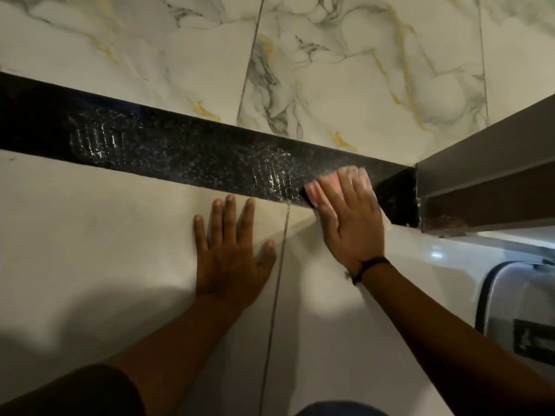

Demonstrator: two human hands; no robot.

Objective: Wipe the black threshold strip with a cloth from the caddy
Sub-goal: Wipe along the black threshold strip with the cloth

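The black threshold strip (180, 142) runs across the floor from the left edge to the door frame at the right, with wet streaks shining on it. My right hand (348, 217) lies flat on a pale pink cloth (312, 190), pressing it onto the strip's right end near the frame. Most of the cloth is hidden under the fingers and looks blurred. My left hand (231, 247) rests flat on the plain floor tile just below the strip, fingers spread, holding nothing. No caddy is in view.
A dark brown door frame (486, 181) stands at the strip's right end. Marble-patterned tiles (330, 70) lie beyond the strip, plain cream tiles (90, 235) on my side. A white object with a dark rim (510, 310) sits at the right edge.
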